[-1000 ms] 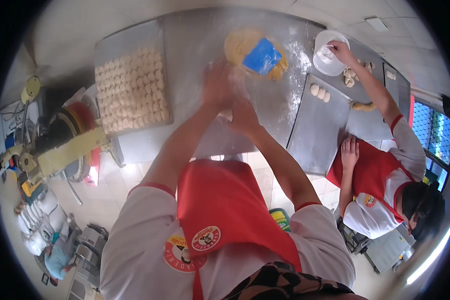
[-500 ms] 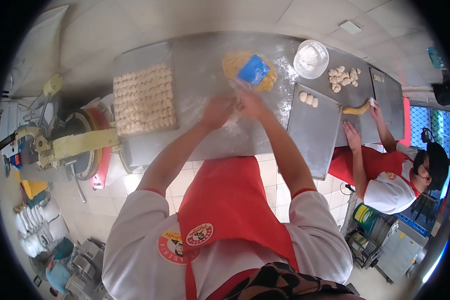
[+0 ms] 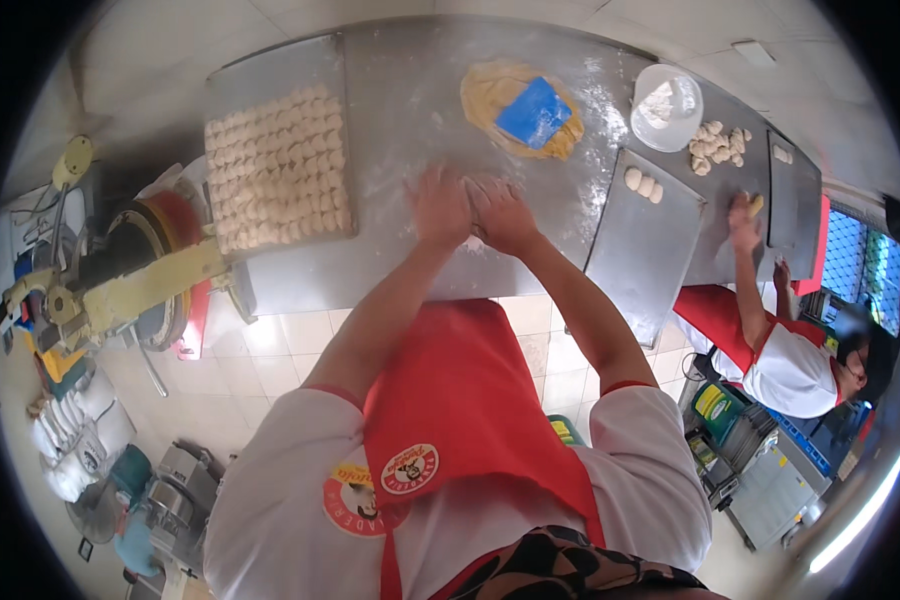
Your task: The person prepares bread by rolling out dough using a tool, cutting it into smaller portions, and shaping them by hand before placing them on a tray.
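Note:
My left hand (image 3: 438,208) is palm down on the floured steel table (image 3: 395,120), its fingers spread and pointing away from me. Right beside it, my right hand (image 3: 501,213) is flat too, fingers stretched forward, its thumb side close against the left. Whatever may be under the palms is hidden; a pale floury patch shows at their near edge. Beyond my right hand sits a flattened yellow-tan mass (image 3: 490,92), like dough or filling, with a blue flat scraper (image 3: 533,112) on top.
A tray of dough pieces (image 3: 280,170) in rows stands left, near a machine with a cream arm (image 3: 155,280). To the right are a flour bowl (image 3: 667,108), a tray (image 3: 645,235) with 3 dough balls, and a pile of dough pieces (image 3: 718,148). A co-worker (image 3: 785,350) works at the right end.
My hands went from being drawn together, fingers curled at a small piece, to flat side by side on the table. The view has shifted. The co-worker's hands moved and the long yellow roll is no longer visible.

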`<move>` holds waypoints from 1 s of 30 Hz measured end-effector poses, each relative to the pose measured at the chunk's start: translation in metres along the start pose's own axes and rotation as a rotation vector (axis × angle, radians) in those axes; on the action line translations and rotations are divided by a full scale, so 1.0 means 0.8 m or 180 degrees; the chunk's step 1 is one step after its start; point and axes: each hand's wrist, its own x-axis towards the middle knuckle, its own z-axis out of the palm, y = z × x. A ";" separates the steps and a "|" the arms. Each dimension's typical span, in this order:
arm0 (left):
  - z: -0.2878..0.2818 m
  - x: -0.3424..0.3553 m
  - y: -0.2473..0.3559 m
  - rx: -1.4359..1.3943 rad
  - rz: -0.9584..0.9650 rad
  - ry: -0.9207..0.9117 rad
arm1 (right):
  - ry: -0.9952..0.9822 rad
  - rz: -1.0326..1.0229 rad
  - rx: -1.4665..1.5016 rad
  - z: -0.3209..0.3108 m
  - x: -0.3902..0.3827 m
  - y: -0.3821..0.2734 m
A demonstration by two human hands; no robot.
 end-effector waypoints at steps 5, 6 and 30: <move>0.014 0.067 -0.016 0.0476 0.0034 0.0280 | -0.0111 0.0709 -0.0313 0.032 0.039 0.018; 0.012 0.086 -0.026 0.0499 0.0011 0.0332 | -0.0168 0.0848 -0.0197 0.020 0.063 0.014; -0.036 0.026 -0.051 -0.0757 0.0437 -0.0998 | 0.0248 0.0556 0.0160 0.008 -0.042 -0.054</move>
